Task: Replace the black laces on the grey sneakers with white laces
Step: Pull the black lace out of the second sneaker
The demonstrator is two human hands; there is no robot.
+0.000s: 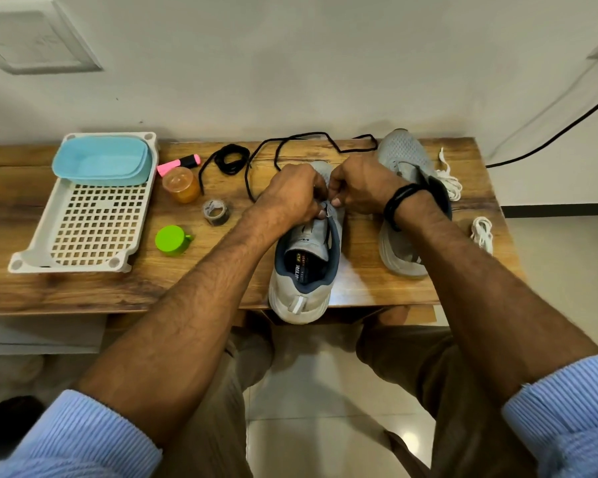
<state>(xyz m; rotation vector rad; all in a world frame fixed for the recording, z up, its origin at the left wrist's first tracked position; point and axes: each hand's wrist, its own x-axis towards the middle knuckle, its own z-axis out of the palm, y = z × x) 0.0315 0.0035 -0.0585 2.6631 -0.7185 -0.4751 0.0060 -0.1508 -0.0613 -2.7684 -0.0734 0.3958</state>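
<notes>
A person seated at a wooden table (187, 288) works at the eyelets of the near sneaker (304, 270), a grey shoe standing toe-away with its heel hanging over the table's front edge. Both hands meet over the tongue. The left hand (290, 194) has its fingers curled in tight and appears to pinch the black lace (292, 138), which runs out from under it and loops across the back of the table. The right hand (359, 188) has its thumb and fingers closed on the eyelet edge of the shoe. Exactly where the lace passes between the fingertips is hidden.

The second sneaker (404, 160) lies just beside the right wrist, already bare of lace as far as can be seen. A coiled black lace (232, 159) rests behind the left hand. Two white laces wait at the right: one bundle (449, 181) touching the second sneaker, the other bundle (482, 232) near the table's right edge.

The risks look plain. A hard tug toward the sitter could drag the overhanging shoe off the table, since neither hand pins its heel. The lace tip may catch in an eyelet if pulled at an angle. The trailing loop passes near an orange jar (181, 184) and a tape roll (215, 212) and could sweep them, and the right forearm could knock the outer white bundle to the floor
</notes>
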